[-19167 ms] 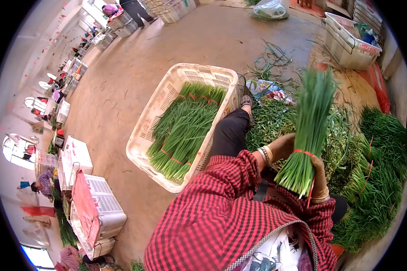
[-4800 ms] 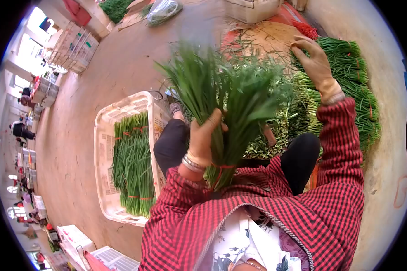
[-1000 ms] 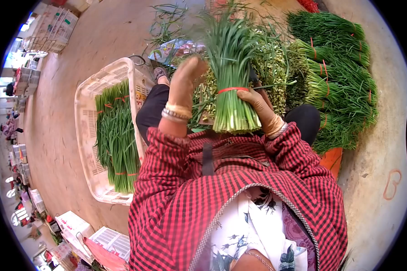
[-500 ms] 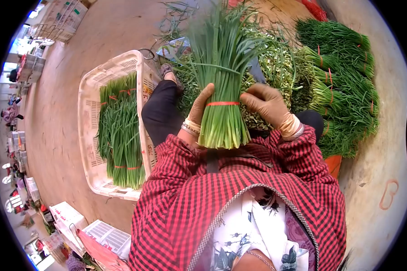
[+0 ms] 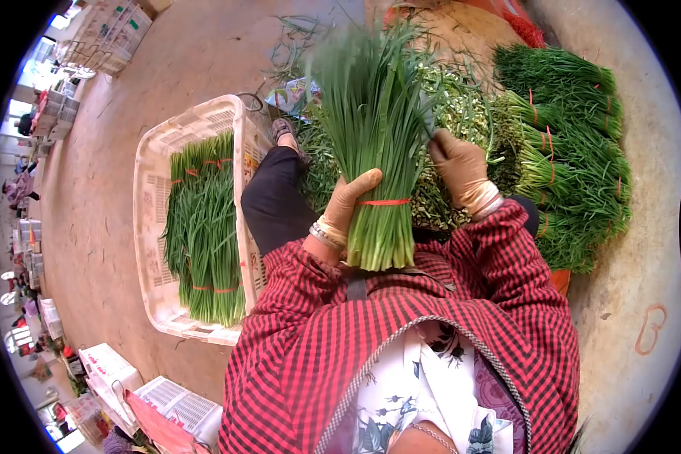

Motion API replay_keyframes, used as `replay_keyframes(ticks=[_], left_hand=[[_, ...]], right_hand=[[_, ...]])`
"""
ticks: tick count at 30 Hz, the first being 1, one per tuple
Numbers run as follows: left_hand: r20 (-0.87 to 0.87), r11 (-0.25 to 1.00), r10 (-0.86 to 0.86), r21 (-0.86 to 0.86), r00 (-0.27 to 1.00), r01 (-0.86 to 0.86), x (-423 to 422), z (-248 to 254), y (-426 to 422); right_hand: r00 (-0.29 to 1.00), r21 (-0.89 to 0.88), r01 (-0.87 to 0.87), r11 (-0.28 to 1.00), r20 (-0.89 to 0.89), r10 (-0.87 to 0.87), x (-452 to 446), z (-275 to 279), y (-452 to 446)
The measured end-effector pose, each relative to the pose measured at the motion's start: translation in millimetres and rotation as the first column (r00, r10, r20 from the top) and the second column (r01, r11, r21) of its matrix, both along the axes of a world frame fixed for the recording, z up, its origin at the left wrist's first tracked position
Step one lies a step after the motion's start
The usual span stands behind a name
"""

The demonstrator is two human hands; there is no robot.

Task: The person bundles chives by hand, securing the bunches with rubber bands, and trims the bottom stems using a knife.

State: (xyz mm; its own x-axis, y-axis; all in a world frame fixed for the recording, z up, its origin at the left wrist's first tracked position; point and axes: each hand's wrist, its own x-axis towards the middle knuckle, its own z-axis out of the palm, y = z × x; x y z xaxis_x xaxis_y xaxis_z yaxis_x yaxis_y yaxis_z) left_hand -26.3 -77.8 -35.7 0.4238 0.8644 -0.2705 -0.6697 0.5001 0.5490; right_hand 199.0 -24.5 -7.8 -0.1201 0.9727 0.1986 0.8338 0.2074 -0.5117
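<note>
A thick bundle of green garlic chives stands upright before me, pale cut ends toward my lap, with a red band around its lower part. My gloved left hand is closed around the bundle's left side, its thumb lying across the front just above the band. My gloved right hand is beside the bundle's right edge, thumb and fingers pinched together near the leaves. What sits in that pinch is too small to make out. The leaf tips at the top are blurred.
At left, a white plastic crate holds several banded chive bundles. More banded bundles are piled at right. Loose trimmings lie on the floor beyond my hands. White crates stand at lower left.
The bundle has come slightly closer to my body. My left thumb has moved over its front, and my right hand has shifted from beside the band up along the leaves.
</note>
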Motion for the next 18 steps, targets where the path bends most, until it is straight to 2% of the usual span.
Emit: replay_keyframes(ticks=[1, 3, 4, 5, 6, 7, 8, 10, 11, 13, 15, 17, 18], left_hand=[[0.005, 1.000, -0.010, 0.009, 1.000, 0.010, -1.7, 1.9, 1.2], [0.064, 1.000, -0.008, -0.024, 0.998, 0.010, -3.2, 4.4, 1.5], [0.026, 0.999, 0.032, -0.005, 0.999, -0.032, -3.5, 2.7, 2.3], [-0.013, 0.997, 0.072, 0.010, 0.997, -0.072, -3.8, 0.7, 2.2], [-0.039, 0.992, 0.118, 0.039, 0.992, -0.116, -0.7, 1.2, 3.8], [-0.039, 0.993, 0.118, 0.026, 0.992, -0.117, 1.8, 2.3, 5.6], [-0.047, 0.990, 0.140, 0.004, 0.989, -0.140, 5.0, 3.0, 6.8], [-0.034, 0.985, 0.171, -0.009, 0.985, -0.171, 10.4, -2.8, 12.7], [-0.035, 0.985, 0.171, -0.018, 0.985, -0.171, 10.7, -5.8, 14.9], [-0.007, 0.982, 0.187, -0.025, 0.982, -0.188, 10.1, -7.2, 15.5], [-0.026, 0.980, 0.193, -0.045, 0.981, -0.194, 9.1, -7.3, 15.3], [-0.074, 0.960, 0.277, -0.024, 0.958, -0.280, 8.8, -7.1, 15.3], [-0.075, 0.959, 0.280, -0.031, 0.957, -0.283, 8.3, -5.0, 15.3]], right_hand=[[0.987, -0.087, 0.105, 0.991, 0.131, -0.094, 12.6, -2.6, 5.6], [0.964, -0.235, 0.184, 0.954, 0.235, -0.128, 53.6, -26.0, 22.8], [0.972, -0.402, 0.205, 0.892, 0.190, -0.138, 66.8, -26.6, 25.4], [0.981, -0.475, 0.196, 0.858, 0.111, -0.162, 75.3, -31.4, 26.2], [0.960, -0.565, 0.102, 0.819, -0.161, -0.230, 69.4, -21.7, 20.9], [0.857, -0.627, -0.012, 0.779, -0.407, -0.315, 59.9, -7.4, 12.4], [0.859, -0.641, -0.010, 0.767, -0.398, -0.322, 52.1, -1.5, 4.9], [0.708, -0.552, -0.282, 0.785, -0.672, -0.218, 32.7, 9.5, -5.2], [0.700, -0.537, -0.292, 0.791, -0.684, -0.207, 20.9, 15.8, -10.9], [0.573, -0.446, -0.365, 0.817, -0.800, -0.181, 3.1, 17.3, -18.5], [0.561, -0.418, -0.381, 0.825, -0.814, -0.153, -12.8, 22.2, -25.7], [0.552, -0.381, -0.398, 0.834, -0.826, -0.114, -24.3, 30.4, -29.2], [0.600, -0.406, -0.417, 0.813, -0.795, -0.089, -28.0, 34.6, -31.4]])
